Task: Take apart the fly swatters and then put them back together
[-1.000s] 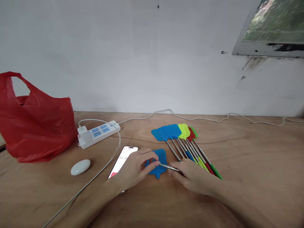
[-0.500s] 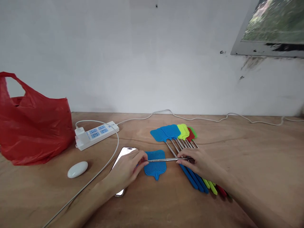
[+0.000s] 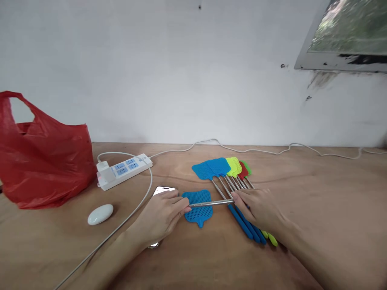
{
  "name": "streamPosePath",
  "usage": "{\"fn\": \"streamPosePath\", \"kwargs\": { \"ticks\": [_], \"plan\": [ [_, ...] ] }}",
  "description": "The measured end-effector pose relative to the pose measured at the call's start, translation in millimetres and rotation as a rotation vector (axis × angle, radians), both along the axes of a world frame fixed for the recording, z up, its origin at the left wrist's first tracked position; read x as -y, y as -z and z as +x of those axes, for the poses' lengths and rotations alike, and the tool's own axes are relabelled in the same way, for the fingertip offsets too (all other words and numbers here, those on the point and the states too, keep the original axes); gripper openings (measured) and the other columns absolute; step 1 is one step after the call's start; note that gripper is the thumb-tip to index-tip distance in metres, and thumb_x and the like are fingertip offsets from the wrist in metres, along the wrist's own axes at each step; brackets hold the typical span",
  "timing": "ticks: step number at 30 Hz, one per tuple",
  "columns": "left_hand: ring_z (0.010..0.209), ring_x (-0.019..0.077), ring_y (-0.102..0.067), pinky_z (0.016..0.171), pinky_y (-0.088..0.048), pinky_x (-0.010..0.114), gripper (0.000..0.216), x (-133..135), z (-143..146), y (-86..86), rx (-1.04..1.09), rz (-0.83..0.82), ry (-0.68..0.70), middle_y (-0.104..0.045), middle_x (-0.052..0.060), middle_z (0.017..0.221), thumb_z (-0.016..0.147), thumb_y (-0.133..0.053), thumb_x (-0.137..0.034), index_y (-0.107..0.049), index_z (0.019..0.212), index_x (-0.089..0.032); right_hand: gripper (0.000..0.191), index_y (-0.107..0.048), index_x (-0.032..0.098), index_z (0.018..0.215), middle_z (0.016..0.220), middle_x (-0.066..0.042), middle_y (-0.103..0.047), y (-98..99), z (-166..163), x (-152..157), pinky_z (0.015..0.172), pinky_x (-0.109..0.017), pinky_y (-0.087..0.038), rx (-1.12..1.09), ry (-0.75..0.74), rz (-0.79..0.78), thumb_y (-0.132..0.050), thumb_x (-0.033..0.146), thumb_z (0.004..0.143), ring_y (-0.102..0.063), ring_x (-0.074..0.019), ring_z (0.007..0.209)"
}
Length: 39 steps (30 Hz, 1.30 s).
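A thin silvery telescopic rod stretches level between my two hands. My left hand is closed on its left end, and my right hand is wrapped round its right end. Both ends are hidden by my fingers. Below the rod, a loose blue fly swatter head lies flat on the table, its short neck toward me. Just beyond and under my right hand, several fly swatters lie fanned out with blue, yellow, red and green heads; my hand and forearm cover part of their handles.
A white phone lies partly under my left hand. Left of it are a white oval object, a white power strip with a cable, and a red plastic bag. The wall rises behind the wooden table.
My right hand has shifted slightly right and its fingers have closed further round the rod, covering its dark end. My left hand stays about where it was, fingers more curled over.
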<state>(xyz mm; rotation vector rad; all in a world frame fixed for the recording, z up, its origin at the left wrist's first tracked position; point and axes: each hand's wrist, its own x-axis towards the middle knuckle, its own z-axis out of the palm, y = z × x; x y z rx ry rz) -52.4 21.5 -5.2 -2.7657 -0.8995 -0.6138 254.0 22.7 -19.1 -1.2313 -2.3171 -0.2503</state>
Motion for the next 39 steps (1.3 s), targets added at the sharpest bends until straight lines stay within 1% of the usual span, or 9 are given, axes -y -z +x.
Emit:
{"fn": "streamPosePath", "kwargs": {
  "ticks": [4, 9, 14, 21, 25, 30, 34, 36, 39],
  "plan": [
    [0.066, 0.0185, -0.052, 0.059, -0.032, 0.029, 0.042, -10.2, -20.0, 0.4, 0.079, -0.033, -0.108, -0.058, 0.001, 0.069, 0.109, -0.024, -0.032, -0.051, 0.079, -0.021, 0.056, -0.045, 0.021, 0.049, 0.046, -0.004, -0.054, -0.7, 21.7, -10.7, 0.052, -0.032, -0.016, -0.062, 0.190, 0.105, -0.033, 0.038, 0.101, -0.040, -0.0128, 0.041],
    [0.059, 0.0165, -0.051, 0.057, -0.030, 0.028, 0.041, -21.1, -35.9, -9.4, 0.100, -0.056, -0.156, -0.054, -0.001, 0.064, 0.107, -0.030, -0.034, -0.049, 0.073, -0.021, 0.054, -0.046, 0.020, 0.045, 0.050, -0.008, -0.059, 0.9, 48.9, -24.8, 0.053, -0.031, -0.020, -0.109, 0.347, 0.157, -0.036, 0.032, 0.097, -0.047, -0.0153, 0.046],
    [0.060, 0.0168, -0.052, 0.058, -0.032, 0.027, 0.039, -21.4, -36.6, -20.2, 0.096, -0.063, -0.154, -0.056, -0.001, 0.066, 0.106, -0.031, -0.034, -0.051, 0.074, -0.022, 0.055, -0.046, 0.020, 0.043, 0.048, -0.008, -0.058, 5.3, 52.7, -31.8, 0.053, -0.030, -0.021, -0.116, 0.365, 0.178, -0.035, 0.033, 0.096, -0.047, -0.0149, 0.045],
    [0.059, 0.0174, -0.051, 0.057, -0.032, 0.028, 0.038, -21.6, -42.1, -25.9, 0.092, -0.110, -0.156, -0.057, 0.000, 0.066, 0.105, -0.033, -0.036, -0.054, 0.077, -0.021, 0.055, -0.047, 0.020, 0.043, 0.046, -0.008, -0.057, 7.4, 54.2, -33.8, 0.052, -0.030, -0.020, -0.127, 0.388, 0.183, -0.036, 0.033, 0.095, -0.046, -0.0148, 0.044],
    [0.054, 0.0161, -0.049, 0.054, -0.030, 0.028, 0.039, -20.9, -42.2, -21.4, 0.085, -0.142, -0.165, -0.055, -0.001, 0.060, 0.104, -0.034, -0.034, -0.050, 0.071, -0.022, 0.054, -0.049, 0.020, 0.044, 0.047, -0.008, -0.059, 11.2, 52.9, -31.8, 0.053, -0.031, -0.020, -0.128, 0.380, 0.171, -0.037, 0.033, 0.095, -0.047, -0.0152, 0.043],
    [0.053, 0.0162, -0.050, 0.053, -0.028, 0.028, 0.038, -20.0, -38.4, -9.2, 0.039, -0.139, -0.156, -0.057, -0.001, 0.063, 0.106, -0.029, -0.034, -0.049, 0.075, -0.022, 0.055, -0.049, 0.021, 0.047, 0.048, -0.008, -0.059, 15.7, 38.5, -21.2, 0.053, -0.032, -0.019, -0.115, 0.333, 0.149, -0.036, 0.034, 0.098, -0.047, -0.0151, 0.043],
    [0.056, 0.0171, -0.051, 0.054, -0.029, 0.028, 0.038, -13.8, -26.1, -1.5, -0.017, -0.131, -0.102, -0.057, 0.000, 0.068, 0.107, -0.024, -0.031, -0.046, 0.078, -0.022, 0.049, -0.051, 0.021, 0.056, 0.051, -0.005, -0.059, 16.6, 12.1, -3.9, 0.053, -0.032, -0.019, -0.115, 0.182, 0.111, -0.035, 0.032, 0.101, -0.048, -0.0142, 0.045],
    [0.058, 0.0177, -0.052, 0.054, -0.029, 0.028, 0.037, -8.8, -19.1, 1.3, -0.028, -0.147, -0.089, -0.056, 0.000, 0.068, 0.107, -0.024, -0.030, -0.042, 0.075, -0.023, 0.039, -0.055, 0.021, 0.068, 0.057, -0.003, -0.062, 16.8, -0.5, 5.4, 0.054, -0.031, -0.021, -0.104, 0.093, 0.085, -0.035, 0.028, 0.102, -0.051, -0.0142, 0.048],
    [0.058, 0.0185, -0.051, 0.054, -0.028, 0.029, 0.035, -1.1, -10.4, 5.6, -0.032, -0.161, -0.098, -0.055, 0.000, 0.067, 0.106, -0.024, -0.027, -0.041, 0.076, -0.023, 0.032, -0.051, 0.022, 0.073, 0.057, 0.000, -0.059, 16.3, -13.3, 16.3, 0.054, -0.030, -0.023, -0.059, 0.033, 0.109, -0.036, 0.025, 0.102, -0.051, -0.0139, 0.048]
  ]
}}
